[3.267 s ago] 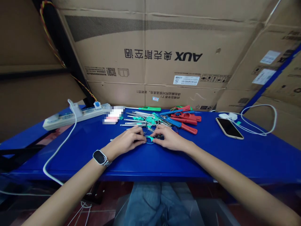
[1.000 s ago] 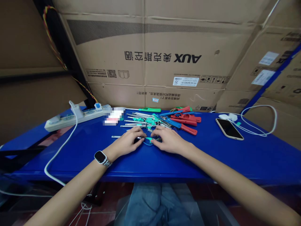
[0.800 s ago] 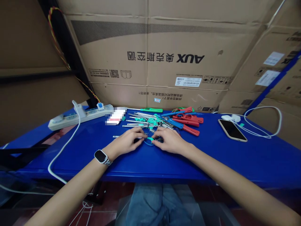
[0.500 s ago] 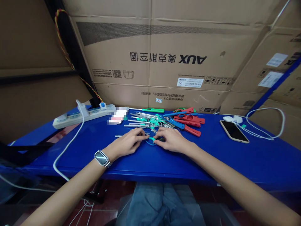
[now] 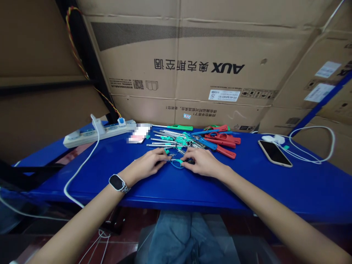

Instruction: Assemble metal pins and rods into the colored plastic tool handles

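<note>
My left hand (image 5: 150,162) is closed in a pinch. A thin metal end shows at its fingertips, but most of what it holds is hidden. Opposite it, my right hand (image 5: 202,161) pinches a small turquoise plastic piece (image 5: 179,161). A thin blue wire loop (image 5: 177,166) curves below this piece, between the two hands. Just beyond my fingers lies a pile of metal lighter tubes (image 5: 159,140) with turquoise parts and thin wires. Red lighter handles (image 5: 224,139) and a blue lighter handle (image 5: 207,143) lie behind my right hand.
A green long-necked lighter (image 5: 180,127) lies at the back of the blue table (image 5: 176,190). To the left are a power strip (image 5: 110,132) and white cable (image 5: 82,170). A phone (image 5: 275,153) and charging cable (image 5: 310,157) lie right. Cardboard (image 5: 192,44) stands behind.
My left hand has shifted slightly left, and a metal end now shows at its fingertips. The turquoise piece stays in my right fingers. The view has moved slightly.
</note>
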The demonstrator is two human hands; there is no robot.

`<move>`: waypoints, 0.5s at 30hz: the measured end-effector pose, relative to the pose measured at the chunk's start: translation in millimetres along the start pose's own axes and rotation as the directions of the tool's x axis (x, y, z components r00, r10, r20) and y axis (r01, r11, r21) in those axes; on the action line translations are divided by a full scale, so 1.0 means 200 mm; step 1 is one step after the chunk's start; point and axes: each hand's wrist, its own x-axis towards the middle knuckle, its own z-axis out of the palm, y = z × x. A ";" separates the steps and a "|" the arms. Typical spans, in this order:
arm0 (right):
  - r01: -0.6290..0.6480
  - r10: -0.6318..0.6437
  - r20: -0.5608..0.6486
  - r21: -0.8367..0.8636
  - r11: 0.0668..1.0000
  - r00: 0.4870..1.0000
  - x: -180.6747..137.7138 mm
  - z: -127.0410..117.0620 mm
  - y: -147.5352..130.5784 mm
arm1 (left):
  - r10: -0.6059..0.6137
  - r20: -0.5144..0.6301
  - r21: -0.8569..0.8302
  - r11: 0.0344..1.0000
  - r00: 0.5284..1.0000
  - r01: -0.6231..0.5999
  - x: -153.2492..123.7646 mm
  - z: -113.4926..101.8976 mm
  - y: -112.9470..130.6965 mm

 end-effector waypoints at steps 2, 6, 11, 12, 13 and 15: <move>-0.002 0.002 0.000 -0.002 1.000 1.000 0.00 0.00 0.00 | 0.003 0.002 0.018 1.000 1.000 -0.003 -0.01 0.00 0.00; -0.005 0.005 -0.008 0.001 1.000 1.000 0.00 0.01 0.00 | 0.030 -0.024 0.014 0.999 0.999 -0.030 -0.02 0.01 0.00; -0.008 0.008 -0.015 0.014 1.000 1.000 -0.01 0.01 0.00 | 0.000 -0.082 -0.044 0.999 0.997 -0.004 -0.02 0.00 0.01; -0.008 0.008 -0.016 0.019 1.000 1.000 -0.01 0.01 0.00 | 0.000 -0.093 -0.057 0.998 0.996 -0.006 -0.02 0.00 0.01; -0.007 0.008 -0.018 0.022 1.000 1.000 -0.01 0.01 0.01 | 0.004 -0.103 -0.069 0.998 0.995 -0.011 -0.01 0.00 0.01; -0.005 0.006 -0.019 0.023 1.000 1.000 -0.01 0.01 0.01 | 0.014 -0.117 -0.090 0.996 0.993 -0.025 -0.01 0.00 0.01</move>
